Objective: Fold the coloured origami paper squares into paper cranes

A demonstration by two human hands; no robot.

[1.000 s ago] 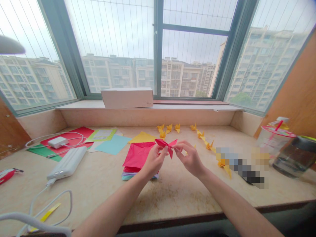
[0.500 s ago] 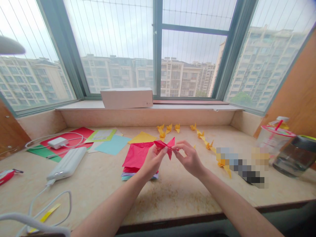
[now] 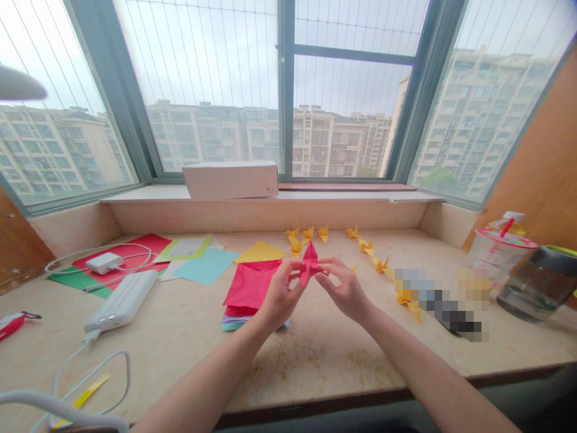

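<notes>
Two hands: left hand (image 3: 279,296) and right hand (image 3: 345,293) are both pinched shut on the small red folded paper figure (image 3: 310,263), fingertips meeting low on it
Red figure: held in the air, point up, just beyond the right edge of the stack of coloured paper sheets with red on top (image 3: 250,287)
Fold: probably best worked with low, even pinches and a gentle pull, since thin paper tears
Cranes: yellow folded paper cranes (image 3: 381,263) in a row right of the stack, apart from both hands

Left forearm (image 3: 211,376) and right forearm (image 3: 428,373) are shown bare, uncovered well past the worktop (image 3: 315,361) edge. Left hand (image 3: 282,294) and right hand (image 3: 345,293) are bare too, fingers slender.
</notes>
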